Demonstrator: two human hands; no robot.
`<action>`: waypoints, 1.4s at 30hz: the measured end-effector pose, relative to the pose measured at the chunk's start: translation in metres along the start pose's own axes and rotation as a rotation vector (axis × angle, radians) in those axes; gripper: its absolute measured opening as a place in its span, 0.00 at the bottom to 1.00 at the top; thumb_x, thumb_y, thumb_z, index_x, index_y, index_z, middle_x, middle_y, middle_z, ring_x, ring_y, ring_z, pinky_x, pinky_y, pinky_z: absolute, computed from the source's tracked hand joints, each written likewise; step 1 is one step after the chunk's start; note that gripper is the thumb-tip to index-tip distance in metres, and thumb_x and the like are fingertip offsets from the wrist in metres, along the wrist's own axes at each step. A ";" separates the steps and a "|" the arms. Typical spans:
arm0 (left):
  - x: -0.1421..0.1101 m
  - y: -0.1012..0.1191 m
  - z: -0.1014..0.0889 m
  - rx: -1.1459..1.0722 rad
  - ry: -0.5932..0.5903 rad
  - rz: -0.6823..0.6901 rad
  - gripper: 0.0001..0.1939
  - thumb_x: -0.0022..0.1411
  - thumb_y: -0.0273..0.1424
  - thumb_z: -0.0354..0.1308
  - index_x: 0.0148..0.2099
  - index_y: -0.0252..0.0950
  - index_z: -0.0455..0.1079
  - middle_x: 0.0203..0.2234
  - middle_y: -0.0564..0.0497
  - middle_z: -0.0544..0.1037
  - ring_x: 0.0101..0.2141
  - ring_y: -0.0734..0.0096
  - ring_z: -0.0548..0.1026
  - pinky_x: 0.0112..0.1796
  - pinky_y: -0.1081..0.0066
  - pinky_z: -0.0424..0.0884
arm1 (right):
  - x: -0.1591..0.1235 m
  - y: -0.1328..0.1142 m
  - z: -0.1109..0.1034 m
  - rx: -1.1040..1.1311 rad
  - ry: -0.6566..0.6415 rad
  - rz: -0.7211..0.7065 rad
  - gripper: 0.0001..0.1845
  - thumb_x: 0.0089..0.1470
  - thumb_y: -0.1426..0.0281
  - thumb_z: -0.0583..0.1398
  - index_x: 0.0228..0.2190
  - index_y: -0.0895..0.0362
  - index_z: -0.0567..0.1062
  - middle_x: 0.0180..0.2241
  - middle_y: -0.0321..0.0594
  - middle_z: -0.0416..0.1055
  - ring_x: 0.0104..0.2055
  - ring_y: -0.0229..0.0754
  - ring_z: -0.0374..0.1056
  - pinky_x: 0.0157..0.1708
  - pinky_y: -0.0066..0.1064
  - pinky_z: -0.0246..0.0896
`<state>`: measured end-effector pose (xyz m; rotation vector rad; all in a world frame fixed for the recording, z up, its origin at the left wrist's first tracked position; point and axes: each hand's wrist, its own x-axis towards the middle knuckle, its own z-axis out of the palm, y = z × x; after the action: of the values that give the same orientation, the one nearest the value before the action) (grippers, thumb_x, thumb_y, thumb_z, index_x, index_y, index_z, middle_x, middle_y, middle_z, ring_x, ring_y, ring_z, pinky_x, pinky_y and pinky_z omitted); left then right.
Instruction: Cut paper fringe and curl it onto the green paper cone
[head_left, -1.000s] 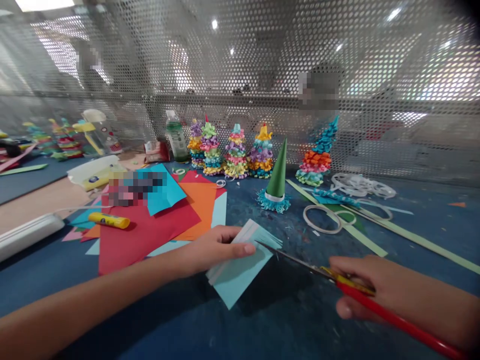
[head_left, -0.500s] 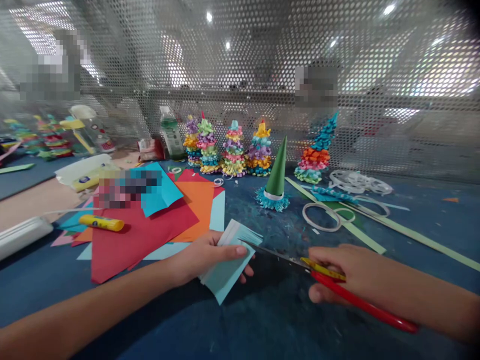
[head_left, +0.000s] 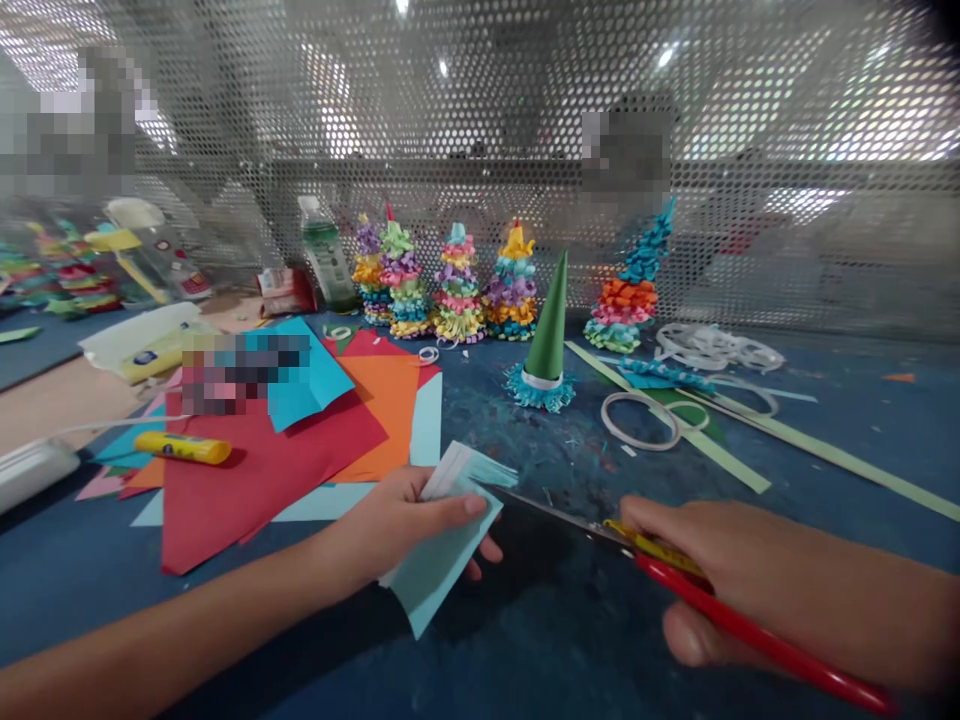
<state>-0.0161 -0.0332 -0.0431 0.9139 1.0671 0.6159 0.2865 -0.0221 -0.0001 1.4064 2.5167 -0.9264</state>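
the left hand point(head_left: 397, 525) held a folded piece of light blue paper point(head_left: 442, 540), its upper edge cut into a fringe. the thumb lay across the top of the paper and the fingertips point(head_left: 486, 552) showed below it, so the fold was pinched between them, with the fingers close together. the paper was held just above the blue work table point(head_left: 570, 470), at the lower edge of overlapping sheets of coloured paper.

the right hand point(head_left: 720, 560) gripped a pair of scissors point(head_left: 750, 630) with red and yellow handles. its fingers lay pressed together over the yellow handle, and the thumb sat low, beside the red one; i could not tell whether either was inside a loop. the metal blades pointed left, their tips just beside the paper's fringed edge.

a yellow glue stick point(head_left: 184, 448) lay on a red sheet point(head_left: 255, 490), near an orange sheet point(head_left: 375, 410) and a cyan sheet point(head_left: 300, 395). farther back stood a green paper cone point(head_left: 546, 325) with a teal fringed base and a row of curled-paper trees point(head_left: 459, 285), with a plastic bottle point(head_left: 326, 255) behind them. paper rings point(head_left: 637, 420) and pale green strips point(head_left: 825, 452) lay to the right, before a perforated metal screen point(head_left: 480, 100).
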 end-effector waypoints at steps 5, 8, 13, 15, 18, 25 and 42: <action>-0.001 0.002 0.002 -0.019 0.186 0.086 0.26 0.48 0.50 0.74 0.38 0.34 0.75 0.30 0.47 0.86 0.28 0.67 0.82 0.29 0.72 0.76 | -0.002 0.003 0.003 0.033 -0.139 0.078 0.23 0.53 0.47 0.63 0.41 0.51 0.72 0.34 0.41 0.77 0.32 0.50 0.72 0.30 0.33 0.57; -0.003 0.004 0.004 -0.061 0.225 0.114 0.26 0.47 0.49 0.74 0.38 0.34 0.76 0.30 0.47 0.86 0.29 0.66 0.82 0.29 0.72 0.77 | 0.001 0.000 0.009 0.078 -0.153 0.125 0.23 0.54 0.47 0.62 0.42 0.50 0.71 0.34 0.39 0.77 0.33 0.49 0.72 0.29 0.33 0.56; -0.009 0.004 0.008 -0.108 0.222 0.084 0.25 0.47 0.48 0.75 0.38 0.35 0.77 0.30 0.48 0.87 0.29 0.66 0.83 0.30 0.73 0.78 | 0.007 -0.008 0.015 0.090 -0.150 0.188 0.22 0.49 0.47 0.64 0.36 0.50 0.71 0.29 0.37 0.74 0.29 0.47 0.69 0.27 0.31 0.51; -0.011 0.003 0.008 -0.110 0.207 0.082 0.24 0.48 0.48 0.75 0.38 0.35 0.78 0.30 0.47 0.87 0.29 0.66 0.83 0.30 0.73 0.78 | 0.008 -0.011 0.014 0.127 -0.150 0.188 0.24 0.48 0.44 0.63 0.35 0.50 0.71 0.28 0.36 0.73 0.29 0.46 0.68 0.27 0.31 0.52; -0.013 0.003 0.009 -0.103 0.191 0.091 0.23 0.49 0.47 0.75 0.37 0.35 0.79 0.30 0.47 0.87 0.29 0.66 0.83 0.30 0.74 0.78 | 0.010 -0.014 0.012 0.192 -0.159 0.180 0.26 0.47 0.41 0.63 0.34 0.50 0.71 0.28 0.35 0.73 0.28 0.44 0.67 0.27 0.31 0.53; -0.016 0.003 0.010 -0.100 0.150 0.104 0.20 0.51 0.46 0.74 0.39 0.36 0.80 0.31 0.49 0.87 0.30 0.66 0.84 0.31 0.74 0.78 | 0.013 -0.026 0.011 0.178 -0.144 0.256 0.21 0.43 0.49 0.69 0.32 0.49 0.72 0.27 0.33 0.75 0.29 0.46 0.69 0.28 0.31 0.53; -0.021 0.001 0.010 -0.072 0.060 0.074 0.25 0.51 0.49 0.73 0.43 0.35 0.79 0.35 0.44 0.87 0.32 0.65 0.83 0.33 0.72 0.78 | 0.015 -0.036 0.015 0.034 -0.121 0.232 0.09 0.52 0.60 0.65 0.31 0.49 0.71 0.33 0.38 0.84 0.35 0.56 0.78 0.35 0.38 0.61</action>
<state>-0.0145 -0.0525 -0.0302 0.8797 1.0608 0.7430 0.2462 -0.0337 -0.0013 1.5604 2.2052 -0.9809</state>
